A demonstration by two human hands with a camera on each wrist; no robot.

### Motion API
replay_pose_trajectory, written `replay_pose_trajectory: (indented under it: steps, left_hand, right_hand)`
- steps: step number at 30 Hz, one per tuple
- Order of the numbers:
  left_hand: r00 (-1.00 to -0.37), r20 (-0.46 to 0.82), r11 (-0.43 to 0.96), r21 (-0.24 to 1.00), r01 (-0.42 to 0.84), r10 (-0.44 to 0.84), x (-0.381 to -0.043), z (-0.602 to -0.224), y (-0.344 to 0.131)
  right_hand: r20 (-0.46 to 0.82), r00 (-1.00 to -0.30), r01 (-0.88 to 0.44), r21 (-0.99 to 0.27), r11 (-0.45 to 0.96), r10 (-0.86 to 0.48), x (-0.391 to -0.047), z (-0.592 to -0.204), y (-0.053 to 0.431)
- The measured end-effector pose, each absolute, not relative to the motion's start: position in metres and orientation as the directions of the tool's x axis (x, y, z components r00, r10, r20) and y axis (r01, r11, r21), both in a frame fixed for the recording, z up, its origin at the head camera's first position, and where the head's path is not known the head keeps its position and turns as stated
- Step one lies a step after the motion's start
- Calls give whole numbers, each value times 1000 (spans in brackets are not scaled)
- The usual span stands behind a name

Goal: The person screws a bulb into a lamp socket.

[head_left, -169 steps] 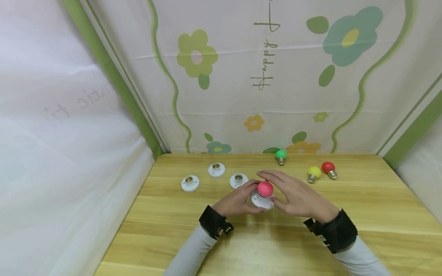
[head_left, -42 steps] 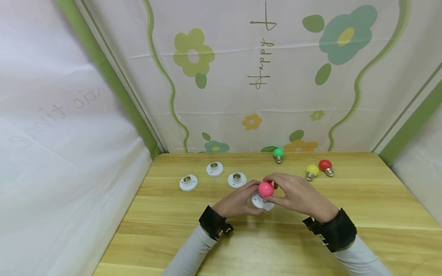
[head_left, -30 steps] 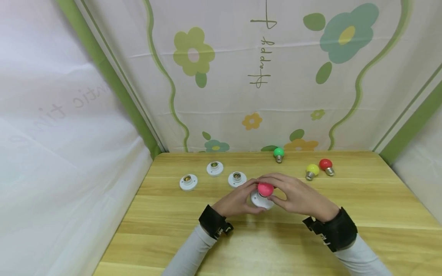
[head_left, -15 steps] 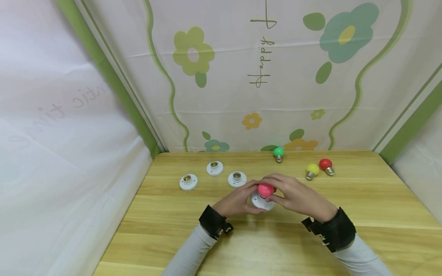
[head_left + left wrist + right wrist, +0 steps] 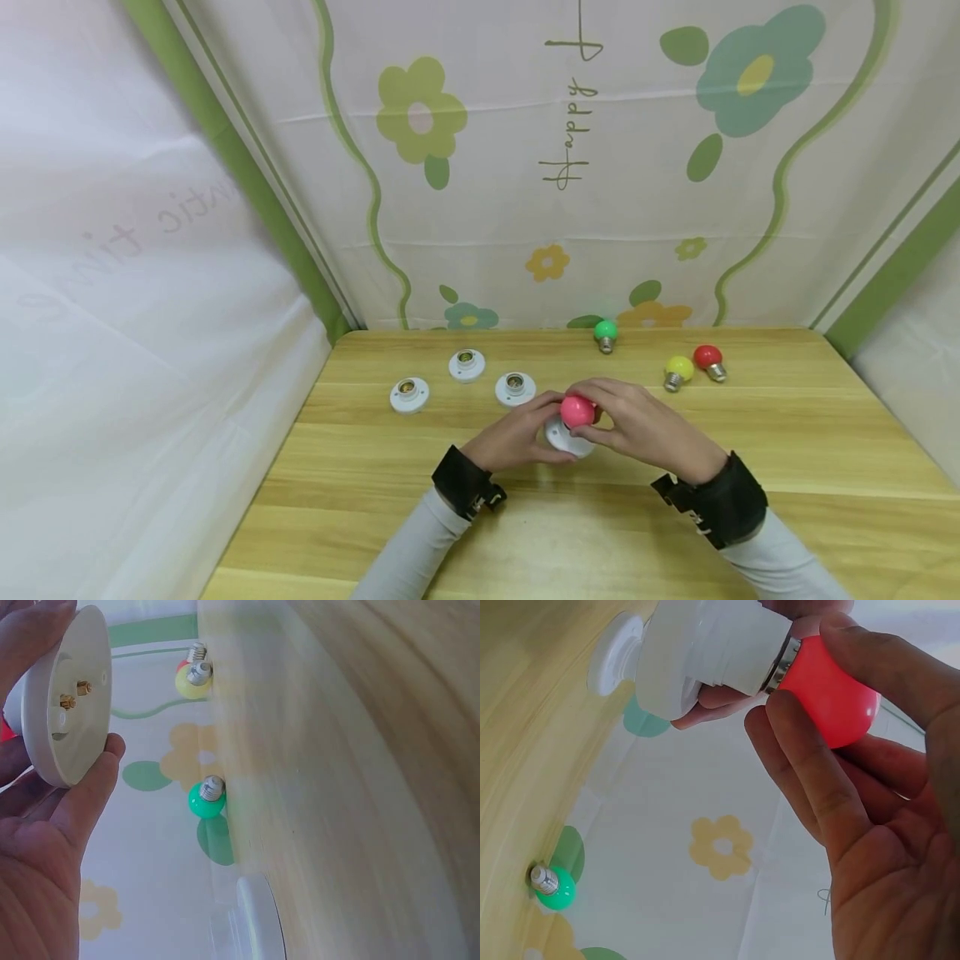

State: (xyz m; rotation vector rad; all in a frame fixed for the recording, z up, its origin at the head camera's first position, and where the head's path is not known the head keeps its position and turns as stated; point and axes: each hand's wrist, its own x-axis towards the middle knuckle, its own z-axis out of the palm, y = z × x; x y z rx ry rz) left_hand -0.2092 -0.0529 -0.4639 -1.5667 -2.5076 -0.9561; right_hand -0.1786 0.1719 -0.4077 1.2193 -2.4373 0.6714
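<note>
A round pink light bulb sits in a white lamp holder, raised off the table near its middle. My left hand grips the holder's round base by its edge; two brass screws show underneath in the left wrist view. My right hand pinches the bulb between thumb and fingers. In the right wrist view, a strip of the bulb's metal cap shows between the holder and the pink globe. The threads inside the holder are hidden.
Three white lamp holders, one left, one behind it and one nearer the hands, stand upright with sockets facing up. Green, yellow and red bulbs lie at the back right. A printed cloth hangs behind the table.
The right hand's fingers have shifted back and forth around the pink bulb, looser at times, and now pinch it. The left hand keeps the lamp holder in nearly the same place.
</note>
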Motion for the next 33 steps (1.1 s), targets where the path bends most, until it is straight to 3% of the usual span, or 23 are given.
replay_pose_trajectory:
  steps: [18, 33]
  left_hand:
    - [-533, 353, 386, 409, 827, 769, -207, -465, -49]
    - [-555, 330, 388, 452, 803, 764, -211, -471, -53]
  right_hand:
    - [506, -632, -759, -252, 600, -587, -179, -412, 167]
    - [513, -635, -757, -264, 598, -577, -183, -417, 167]
